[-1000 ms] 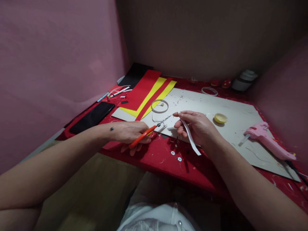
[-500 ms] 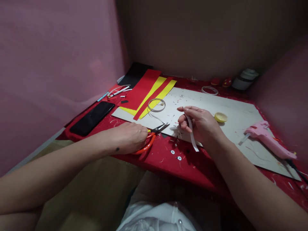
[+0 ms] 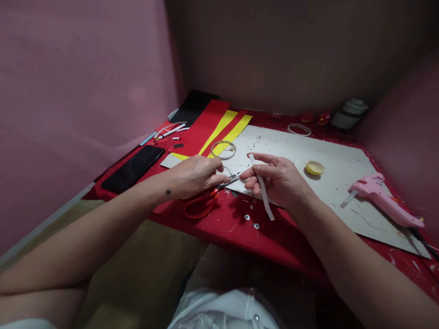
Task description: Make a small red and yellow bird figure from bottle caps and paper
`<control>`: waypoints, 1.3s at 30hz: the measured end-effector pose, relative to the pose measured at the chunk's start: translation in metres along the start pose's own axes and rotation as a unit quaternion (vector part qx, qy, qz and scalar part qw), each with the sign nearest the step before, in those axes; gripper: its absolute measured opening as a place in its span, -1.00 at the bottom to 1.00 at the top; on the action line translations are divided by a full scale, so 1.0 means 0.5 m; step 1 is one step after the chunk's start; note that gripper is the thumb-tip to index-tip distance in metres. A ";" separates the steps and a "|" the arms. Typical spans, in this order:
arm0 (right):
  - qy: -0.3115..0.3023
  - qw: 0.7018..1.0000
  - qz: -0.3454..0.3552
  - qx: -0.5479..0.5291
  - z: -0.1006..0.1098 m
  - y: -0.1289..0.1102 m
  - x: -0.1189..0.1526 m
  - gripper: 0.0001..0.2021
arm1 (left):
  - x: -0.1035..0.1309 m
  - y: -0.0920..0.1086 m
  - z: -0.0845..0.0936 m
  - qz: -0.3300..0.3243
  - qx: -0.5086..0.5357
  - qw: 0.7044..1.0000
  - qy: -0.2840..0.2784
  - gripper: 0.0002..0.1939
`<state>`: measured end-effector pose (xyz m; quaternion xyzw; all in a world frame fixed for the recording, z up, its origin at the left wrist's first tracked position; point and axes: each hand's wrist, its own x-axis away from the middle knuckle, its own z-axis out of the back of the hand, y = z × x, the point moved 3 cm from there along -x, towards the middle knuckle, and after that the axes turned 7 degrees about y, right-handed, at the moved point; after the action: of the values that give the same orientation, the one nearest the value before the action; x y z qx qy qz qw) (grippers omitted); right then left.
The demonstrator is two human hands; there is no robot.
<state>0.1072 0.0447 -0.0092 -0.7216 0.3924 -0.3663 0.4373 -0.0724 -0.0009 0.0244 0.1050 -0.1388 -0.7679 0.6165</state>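
My right hand [image 3: 279, 180] pinches a narrow white paper strip [image 3: 264, 194], which hangs down past the fingers. My left hand [image 3: 199, 176] hovers just left of it with thumb and fingers apart and nothing visible in them. Directly below that hand lies a pair of scissors [image 3: 202, 205] with red-orange handles; part of it is hidden, and its blades point toward my right hand. Near the cloth's front edge rest small white discs with dark centres [image 3: 247, 217].
A pale board [image 3: 329, 160] carries paper scraps, a yellow cap [image 3: 314, 168] and a pink glue gun [image 3: 380, 198]. Red card [image 3: 206, 128] and yellow strips [image 3: 236, 135] overlap its left end, beside a coiled ring [image 3: 222, 150]. A black phone [image 3: 133, 168] lies at left.
My left hand has let go of the scissors, which now lie on the red cloth, and moved up and right. My right hand has shifted slightly left with the paper strip.
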 end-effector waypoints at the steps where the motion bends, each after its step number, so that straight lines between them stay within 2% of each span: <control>1: -0.013 1.000 0.001 -0.001 -0.002 0.002 0.001 -0.45 | -0.012 0.011 0.000 -0.003 0.077 0.997 0.023 -0.65; 4: -0.042 0.999 -0.001 -0.004 -0.006 0.009 0.003 -0.43 | -0.044 0.043 -0.013 0.004 0.288 0.957 0.035 -0.70; 7: -0.077 0.997 -0.005 -0.013 -0.010 0.014 0.004 -0.48 | -0.064 0.057 -0.026 0.029 0.403 0.913 0.061 -0.75; 11: -0.102 0.994 -0.012 -0.033 -0.013 0.014 0.004 -0.58 | -0.073 0.049 -0.034 0.069 0.476 0.875 0.056 -0.73; 14: -0.104 0.993 -0.032 -0.043 -0.012 0.015 0.005 -0.60 | -0.076 0.038 -0.035 0.079 0.500 0.861 0.048 -0.71; 16: -0.095 0.993 -0.050 -0.039 -0.011 0.018 0.007 -0.64 | -0.079 0.030 -0.032 0.074 0.508 0.855 0.068 -0.71; 19: -0.091 0.992 -0.087 -0.003 -0.010 0.026 0.009 -0.83 | -0.087 0.019 -0.027 0.073 0.515 0.849 0.098 -0.71; 22: -0.094 0.990 -0.106 0.028 -0.010 0.028 0.008 -0.92 | -0.097 0.001 -0.020 0.081 0.496 0.858 0.110 -0.73; 26: -0.056 0.996 -0.074 0.008 0.003 0.019 -0.004 -0.89 | -0.108 -0.046 0.002 0.080 0.425 0.883 0.184 -0.83; 28: -0.038 0.998 -0.051 -0.004 0.011 0.014 -0.009 -0.88 | -0.113 -0.066 0.005 0.067 0.376 0.909 0.164 -0.90; 30: -0.031 0.999 -0.038 -0.005 0.015 0.011 -0.013 -0.88 | -0.117 -0.077 0.000 0.047 0.316 0.940 0.118 -0.94; 33: -0.031 0.999 -0.044 -0.002 0.015 0.013 -0.012 -0.88 | -0.119 -0.073 -0.012 0.011 0.194 0.979 0.058 -0.90; 35: -0.032 0.998 -0.057 -0.002 0.013 0.016 -0.011 -0.88 | -0.120 -0.064 -0.021 -0.016 0.114 0.992 0.043 -0.86; 39: -0.028 0.997 -0.071 -0.002 0.012 0.019 -0.008 -0.88 | -0.130 -0.053 -0.040 -0.040 0.003 0.999 0.037 -0.84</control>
<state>0.1086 0.0476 -0.0207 -0.7582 0.3290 -0.3753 0.4195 -0.0758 0.0660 -0.0040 0.1409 -0.1142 -0.7870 0.5897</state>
